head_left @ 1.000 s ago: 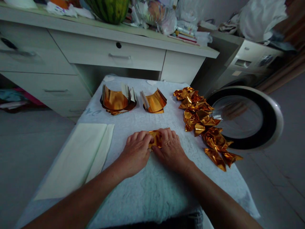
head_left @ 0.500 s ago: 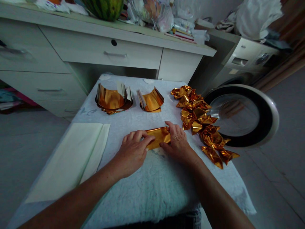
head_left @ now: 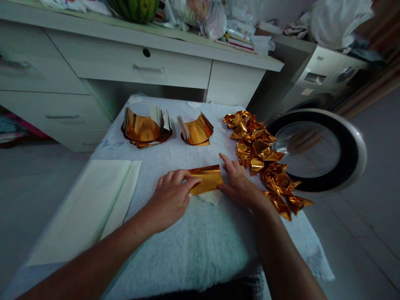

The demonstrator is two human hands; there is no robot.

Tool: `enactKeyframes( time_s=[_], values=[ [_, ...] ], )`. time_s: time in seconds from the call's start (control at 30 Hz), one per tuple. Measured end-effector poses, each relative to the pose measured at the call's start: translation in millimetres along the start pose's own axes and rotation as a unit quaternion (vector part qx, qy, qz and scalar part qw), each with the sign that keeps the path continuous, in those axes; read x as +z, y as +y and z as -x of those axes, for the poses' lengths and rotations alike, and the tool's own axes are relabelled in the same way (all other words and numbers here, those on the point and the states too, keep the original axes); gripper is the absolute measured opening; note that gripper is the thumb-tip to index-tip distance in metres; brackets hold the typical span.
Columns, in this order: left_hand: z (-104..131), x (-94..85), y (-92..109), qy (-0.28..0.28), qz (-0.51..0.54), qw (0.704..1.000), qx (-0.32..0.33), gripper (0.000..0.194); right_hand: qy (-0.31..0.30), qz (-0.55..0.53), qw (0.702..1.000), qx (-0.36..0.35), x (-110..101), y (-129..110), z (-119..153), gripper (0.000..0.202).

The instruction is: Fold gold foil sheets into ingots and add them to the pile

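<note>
A folded sheet of gold foil paper [head_left: 206, 179] lies between my hands on the cloth-covered table [head_left: 200, 241]. My left hand [head_left: 171, 196] grips its left end, thumb on top and the other fingers curled beside it. My right hand [head_left: 239, 183] is at the right end with thumb and forefinger spread apart; the thumb tip is at the foil's lower right corner. Beyond my hands stand two curved stacks of gold paper, a larger stack [head_left: 142, 128] and a smaller stack [head_left: 198, 131]. Folded gold foil pieces [head_left: 259, 150] form a row along the table's right side.
Pale paper sheets [head_left: 81, 204] lie on the left of the table. An open washing machine door [head_left: 353, 154] borders the right edge. Behind stands a white drawer cabinet [head_left: 125, 62] with a watermelon [head_left: 134, 9], plastic bags and papers on top.
My right hand has shifted right, off the foil's top, and its thumb and forefinger have spread. More of the foil's right end shows. My left hand keeps its hold.
</note>
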State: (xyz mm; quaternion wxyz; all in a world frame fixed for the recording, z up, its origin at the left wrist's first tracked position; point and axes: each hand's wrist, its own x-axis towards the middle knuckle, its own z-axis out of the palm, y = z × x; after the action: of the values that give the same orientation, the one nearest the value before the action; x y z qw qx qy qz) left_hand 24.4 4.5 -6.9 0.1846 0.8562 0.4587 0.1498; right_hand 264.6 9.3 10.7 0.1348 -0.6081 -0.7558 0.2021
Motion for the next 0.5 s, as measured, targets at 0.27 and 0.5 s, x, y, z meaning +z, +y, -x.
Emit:
enactKeyframes(
  time_s=[0.27, 0.5],
  values=[
    [0, 1.1, -2, 0.000, -0.001, 1.000, 0.004, 0.045, -0.003, -0.069, 0.997, -0.023, -4, 11, 2, 0.084],
    [0, -1.3, 1, 0.002, 0.003, 1.000, 0.009, 0.037, 0.104, -0.070, 0.988, -0.093, -11, -8, 0, 0.024]
  ],
)
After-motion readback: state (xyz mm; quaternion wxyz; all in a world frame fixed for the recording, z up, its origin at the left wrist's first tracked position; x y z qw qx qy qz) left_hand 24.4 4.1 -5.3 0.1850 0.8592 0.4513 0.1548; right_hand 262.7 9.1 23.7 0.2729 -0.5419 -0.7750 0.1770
